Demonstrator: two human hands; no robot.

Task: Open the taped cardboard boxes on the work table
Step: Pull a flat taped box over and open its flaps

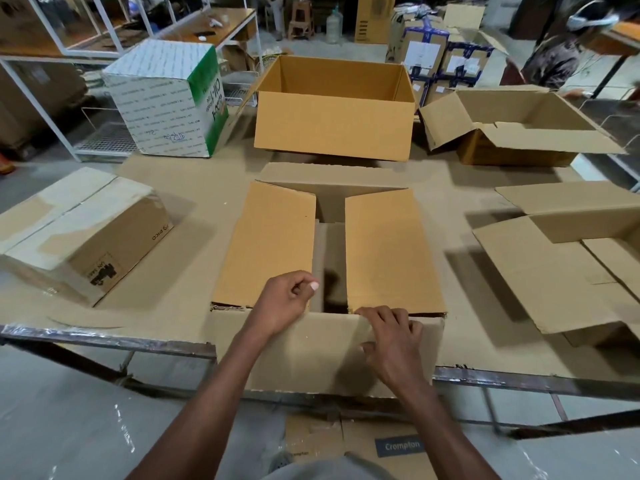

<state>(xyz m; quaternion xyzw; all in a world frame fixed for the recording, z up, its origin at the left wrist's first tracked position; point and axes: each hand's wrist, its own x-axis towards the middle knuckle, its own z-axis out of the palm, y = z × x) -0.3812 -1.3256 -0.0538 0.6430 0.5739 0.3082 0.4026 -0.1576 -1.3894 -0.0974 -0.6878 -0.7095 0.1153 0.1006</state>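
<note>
The box sits at the table's near edge, its two long flaps ajar. The left hand pinches the left flap's corner; the right hand grips the near flap. Best fold each fully outward, without tearing.

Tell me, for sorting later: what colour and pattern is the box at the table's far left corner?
White with rows of small print and a green side panel, seen in the head view.
</note>
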